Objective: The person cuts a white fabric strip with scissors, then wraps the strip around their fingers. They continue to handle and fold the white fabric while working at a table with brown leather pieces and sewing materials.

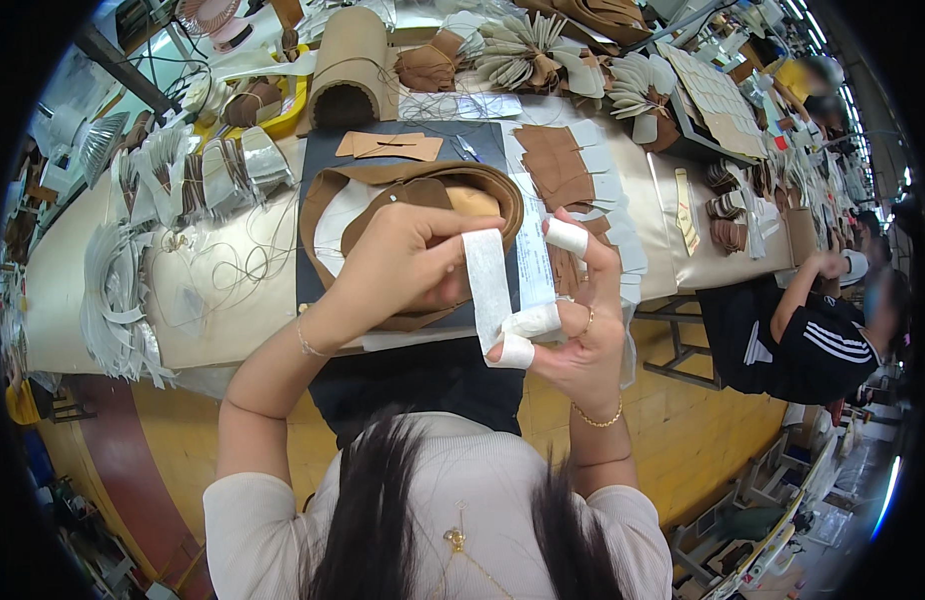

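Observation:
My left hand (408, 255) pinches the upper end of a strip of white tape (489, 285) between thumb and fingertips. The strip hangs down to my right hand (589, 335), where its lower end meets the thumb. White tape bands wrap the thumb and two fingers of that hand, whose fingers are spread apart with nothing gripped. Below my hands, curved brown leather pieces (328, 185) lie stacked on a dark board (318, 145), partly hidden by my left hand. A white printed sheet (533, 240) shows between my hands.
A large tan roll (351, 65) stands behind the board. Brown leather pieces (558, 165) lie to its right, and tied bundles of pale pieces (163, 180) sit at the left. Loose thread (248, 250) trails on the table. Another person (823, 325) works at the far right.

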